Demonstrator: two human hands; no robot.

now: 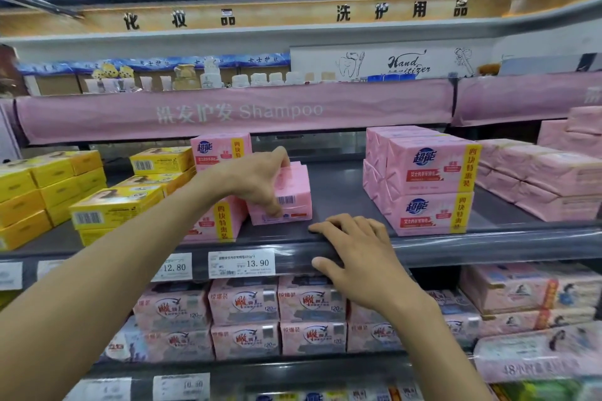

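Observation:
My left hand (260, 181) grips a pink soap pack (293, 195), thumb low on its front and fingers over its top. The pack stands tilted on the grey shelf (338, 192), barcode side toward me. Under my wrist lies another pink pack with a yellow band (221, 221), and a third stands behind it (220, 148). My right hand (358, 257) rests on the shelf's front edge (488, 249), fingers over the top of the rail and thumb on its face, holding nothing.
Stacked pink packs (430, 185) stand at the right of the shelf, and yellow boxes (117, 205) at the left. Price tags (241, 264) line the rail. Pink soap boxes (244, 319) fill the shelf below. A pink Shampoo banner (234, 112) hangs overhead.

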